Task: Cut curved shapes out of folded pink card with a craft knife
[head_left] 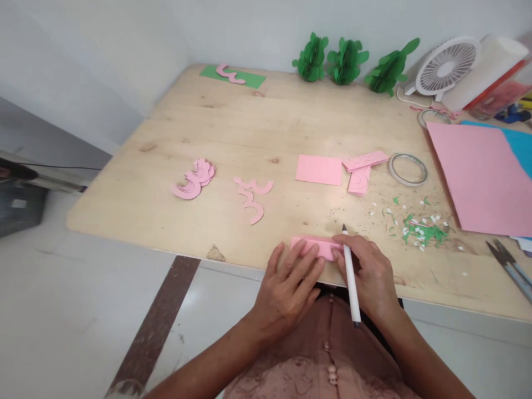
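A folded strip of pink paper (322, 249) lies at the table's front edge. My left hand (293, 274) rests on it with the fingers stretched out and the fingertips pressing its left and middle part. My right hand (369, 271) holds a white pen (351, 277), its dark tip pointing away from me. The thumb and fingers of that hand also touch the strip's right end. Beyond the strip lie a pink paper rectangle (318, 169) and two crossed folded pink pieces (359, 180) with drawn curved lines.
Curvy pink cut-outs (195, 180) are stacked at left, with loose ones (254, 208) beside them. Green paper trees (347, 61) and a white fan (446, 67) stand at the back. Right are a tape roll (390, 169), paper scraps (424, 233), pink sheets (484, 180) and scissors (511, 269).
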Demonstrator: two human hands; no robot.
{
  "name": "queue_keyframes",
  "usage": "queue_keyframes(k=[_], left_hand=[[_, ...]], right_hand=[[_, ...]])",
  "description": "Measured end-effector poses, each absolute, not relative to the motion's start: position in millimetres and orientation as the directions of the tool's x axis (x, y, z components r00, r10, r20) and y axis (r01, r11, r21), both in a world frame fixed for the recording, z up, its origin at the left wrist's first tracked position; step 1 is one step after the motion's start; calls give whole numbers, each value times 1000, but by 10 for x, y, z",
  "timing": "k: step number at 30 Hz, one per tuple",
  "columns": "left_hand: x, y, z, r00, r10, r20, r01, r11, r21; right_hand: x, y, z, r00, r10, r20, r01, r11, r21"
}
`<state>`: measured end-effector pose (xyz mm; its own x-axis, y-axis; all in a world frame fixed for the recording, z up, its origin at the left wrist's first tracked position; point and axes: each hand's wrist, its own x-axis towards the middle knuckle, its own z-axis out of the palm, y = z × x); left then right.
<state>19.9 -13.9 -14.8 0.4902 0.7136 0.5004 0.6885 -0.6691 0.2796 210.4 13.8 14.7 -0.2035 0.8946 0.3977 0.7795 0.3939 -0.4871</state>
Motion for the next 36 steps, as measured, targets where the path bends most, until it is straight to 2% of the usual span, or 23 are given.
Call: queue_keyframes(k=[8, 18, 36], left_hand=[[203, -153, -123, 529, 746, 403, 735, -641, 222], [210, -159, -113, 537, 764, 356, 761, -621, 185], [215, -169, -137, 539, 768, 346, 764, -618, 183]], right_hand=[[2105, 143, 138, -205, 887, 415, 783, 403, -474], [2092, 149, 140, -201, 888, 413, 792, 395, -465], [2104, 157, 100, -200, 892, 404, 814, 381, -438]])
